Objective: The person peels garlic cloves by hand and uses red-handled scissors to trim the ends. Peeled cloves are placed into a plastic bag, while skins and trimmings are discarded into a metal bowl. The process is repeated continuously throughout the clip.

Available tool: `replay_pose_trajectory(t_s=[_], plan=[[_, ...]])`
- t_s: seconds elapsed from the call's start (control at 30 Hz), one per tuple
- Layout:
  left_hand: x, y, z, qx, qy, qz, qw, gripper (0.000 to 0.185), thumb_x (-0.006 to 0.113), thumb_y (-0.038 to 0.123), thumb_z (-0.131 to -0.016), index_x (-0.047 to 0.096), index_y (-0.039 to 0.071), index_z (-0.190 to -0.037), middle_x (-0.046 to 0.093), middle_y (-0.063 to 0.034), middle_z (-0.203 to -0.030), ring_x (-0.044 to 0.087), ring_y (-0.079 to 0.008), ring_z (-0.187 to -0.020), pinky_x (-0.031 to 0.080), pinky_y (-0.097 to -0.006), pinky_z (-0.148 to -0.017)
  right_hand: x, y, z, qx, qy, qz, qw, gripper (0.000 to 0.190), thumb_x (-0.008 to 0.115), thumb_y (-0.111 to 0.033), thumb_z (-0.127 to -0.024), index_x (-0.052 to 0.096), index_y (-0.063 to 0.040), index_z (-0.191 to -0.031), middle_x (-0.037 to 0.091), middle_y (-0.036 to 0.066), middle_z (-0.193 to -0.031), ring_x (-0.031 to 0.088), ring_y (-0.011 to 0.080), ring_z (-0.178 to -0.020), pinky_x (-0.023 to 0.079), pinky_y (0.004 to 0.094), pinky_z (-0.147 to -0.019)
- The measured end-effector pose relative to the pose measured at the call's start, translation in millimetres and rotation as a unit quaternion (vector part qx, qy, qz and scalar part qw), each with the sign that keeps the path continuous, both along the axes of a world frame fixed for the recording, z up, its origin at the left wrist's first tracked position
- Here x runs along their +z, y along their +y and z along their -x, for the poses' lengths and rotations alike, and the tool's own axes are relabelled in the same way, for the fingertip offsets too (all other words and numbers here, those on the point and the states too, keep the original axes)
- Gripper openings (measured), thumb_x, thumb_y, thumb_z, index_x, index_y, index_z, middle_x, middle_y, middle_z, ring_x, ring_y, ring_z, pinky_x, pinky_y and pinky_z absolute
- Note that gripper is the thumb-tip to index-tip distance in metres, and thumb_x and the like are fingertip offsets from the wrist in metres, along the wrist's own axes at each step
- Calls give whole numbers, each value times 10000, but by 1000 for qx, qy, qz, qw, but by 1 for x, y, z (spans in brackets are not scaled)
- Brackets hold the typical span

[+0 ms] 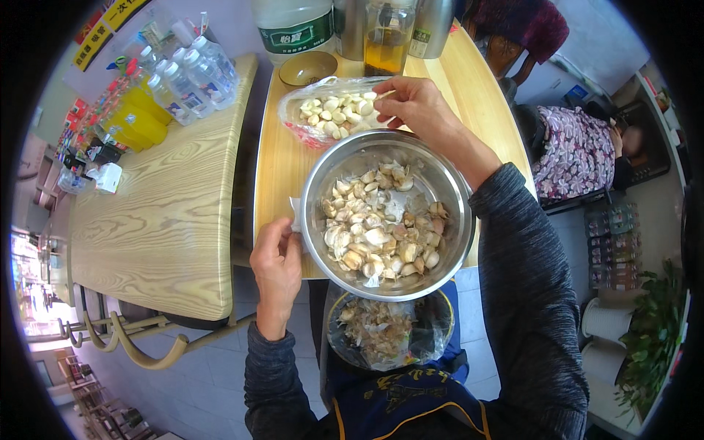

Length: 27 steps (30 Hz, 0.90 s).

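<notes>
A stainless-steel bowl (462,247) holds unpeeled garlic cloves (377,236) and loose papery skins. My left hand (278,269) is at the bowl's left side with curled fingers, by a white piece of paper or tissue (296,213); whether it grips the paper cannot be told. Beyond the bowl lies a clear plastic bag (291,104) with peeled garlic cloves (335,113) in it. My right hand (415,104) is at the bag's right edge, thumb and fingers bent towards each other. What is between its fingertips is too small to make out.
A lined bin (334,330) with garlic skins (377,324) stands below the bowl. A brown bowl (291,69), a jar of amber liquid (385,52) and a large water bottle (294,27) stand behind the bag. Bottles (195,82) crowd the left table (165,220). A person (575,148) is at the right.
</notes>
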<state>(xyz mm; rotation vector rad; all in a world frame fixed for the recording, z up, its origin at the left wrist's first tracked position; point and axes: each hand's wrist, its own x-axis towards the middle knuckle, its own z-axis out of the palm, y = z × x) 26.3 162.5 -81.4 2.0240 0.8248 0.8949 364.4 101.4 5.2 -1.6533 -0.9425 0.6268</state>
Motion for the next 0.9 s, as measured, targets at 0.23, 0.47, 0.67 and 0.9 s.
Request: replay_pose_trajectory(t_s=[0.23, 0.47, 0.67, 0.9], plan=[[10, -1, 2, -3, 25, -104, 994, 245, 606, -57, -997, 712, -47, -1217, 690, -190, -1075, 712, -319, -951, 567, -377, -839, 18, -66, 10, -48, -75, -17, 996, 257, 723, -125, -1033, 748, 52, -1217, 774, 100, -980, 735, 156, -838, 592, 284, -743], [3, 0, 10, 49, -23, -42, 998, 241, 665, -49, -986, 693, -27, -1225, 627, -77, -1004, 627, -159, -862, 544, -301, -768, 2, -122, 45, 29, -295, 0, 955, 101, 766, -25, -888, 746, 33, -968, 716, 154, -845, 706, 261, -736, 570, 355, -670], [6, -7, 17, 42, -15, -33, 998, 198, 676, -33, -994, 691, -33, -1192, 622, -63, -1004, 613, -145, -869, 526, -282, -756, -22, -113, 53, 106, -441, 72, 888, 122, 774, -20, -789, 753, 13, -904, 716, 178, -905, 738, 381, -844, 609, 434, -767], [3, -17, 21, 27, -32, -17, 999, 194, 679, -37, -992, 692, -35, -1186, 625, -68, -1009, 614, -145, -870, 525, -284, -759, -41, -88, 52, 138, -546, 116, 818, 173, 779, -31, -743, 773, -10, -915, 738, 177, -932, 737, 392, -939, 599, 462, -805]])
